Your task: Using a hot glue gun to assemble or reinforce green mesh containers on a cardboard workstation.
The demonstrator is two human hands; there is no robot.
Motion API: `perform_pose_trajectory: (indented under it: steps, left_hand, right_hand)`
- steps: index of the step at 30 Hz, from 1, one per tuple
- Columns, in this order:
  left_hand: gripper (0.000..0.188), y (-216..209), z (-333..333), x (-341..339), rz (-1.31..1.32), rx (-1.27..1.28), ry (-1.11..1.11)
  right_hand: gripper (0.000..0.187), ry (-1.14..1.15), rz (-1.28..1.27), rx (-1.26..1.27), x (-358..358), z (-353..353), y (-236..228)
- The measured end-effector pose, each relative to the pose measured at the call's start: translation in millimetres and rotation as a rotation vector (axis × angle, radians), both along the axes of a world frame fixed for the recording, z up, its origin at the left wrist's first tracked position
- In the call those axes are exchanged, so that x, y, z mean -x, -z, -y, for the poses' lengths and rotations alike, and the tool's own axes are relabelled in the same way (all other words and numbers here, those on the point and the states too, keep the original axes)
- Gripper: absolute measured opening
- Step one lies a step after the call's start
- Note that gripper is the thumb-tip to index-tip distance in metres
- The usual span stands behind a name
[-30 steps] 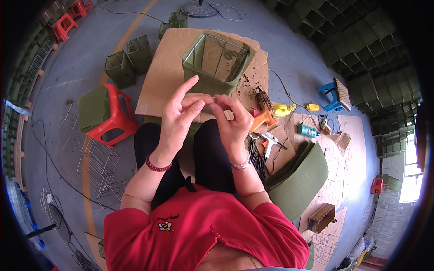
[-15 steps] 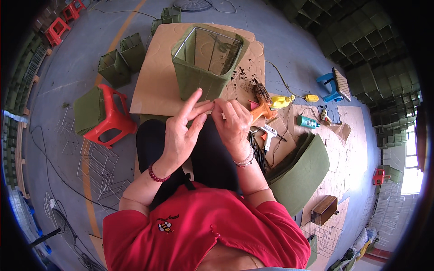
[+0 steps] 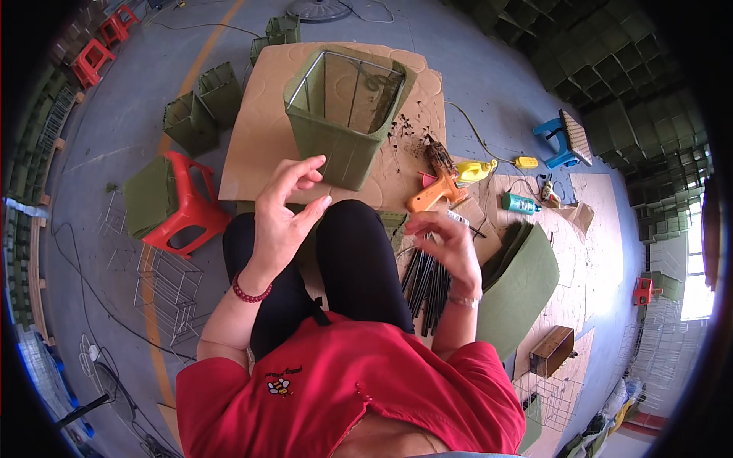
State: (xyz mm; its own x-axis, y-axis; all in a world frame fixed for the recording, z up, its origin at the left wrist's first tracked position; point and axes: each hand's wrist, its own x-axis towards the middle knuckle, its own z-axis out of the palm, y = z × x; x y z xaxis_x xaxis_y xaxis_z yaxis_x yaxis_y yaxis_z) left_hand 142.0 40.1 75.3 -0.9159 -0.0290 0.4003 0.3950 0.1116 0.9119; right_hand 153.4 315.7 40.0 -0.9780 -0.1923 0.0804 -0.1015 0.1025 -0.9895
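Observation:
A green fabric-covered wire-frame basket [image 3: 330, 149] stands on a cardboard sheet [image 3: 256, 145] in front of my knees, its open top showing the metal rim. My left hand [image 3: 286, 210] hovers just short of the basket's near side, thumb and fingers apart with nothing between them. Off to the right, my right hand [image 3: 452, 248] hangs with loosely bent fingers, and I see nothing in it. It partly covers a white glue gun [image 3: 458, 217]. Beyond it lies an orange glue gun [image 3: 435, 191] with a dirty dark front. A bundle of thin black sticks [image 3: 426, 282] is below that hand.
A red stool [image 3: 183, 210] holding green sheets stands to the left, near bare wire frames [image 3: 172, 286]. More green baskets [image 3: 189, 122] are behind it. To the right are stacked green sheets [image 3: 523, 290], a green bottle [image 3: 521, 202], a yellow bottle [image 3: 475, 170] and a blue stool [image 3: 563, 141].
My hands have come apart from where their fingertips met before the basket. The right hand moved right and down toward the white glue gun; the left drew slightly left and its fingers bent.

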Motion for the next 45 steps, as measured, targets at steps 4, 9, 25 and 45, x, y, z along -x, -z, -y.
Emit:
perform_pose_trajectory:
  steps: [4,9,25,45]
  left_hand:
    - [0.034,3,-1,11,-0.254,0.322,-0.093]
    - [0.044,-18,-27,55,-0.594,0.674,-0.252]
    - [0.029,-6,-34,84,-0.375,0.412,-0.086]
    - [0.025,-8,-44,91,-0.387,0.425,-0.148]
  right_hand:
    - [0.013,0.187,-0.163,-0.695,-16,-44,30]
    - [0.012,0.47,-0.181,-0.518,2,-40,26]
    - [0.04,0.394,-0.289,-0.377,192,63,-56]
    - [0.013,0.258,-0.737,-0.99,226,76,-68]
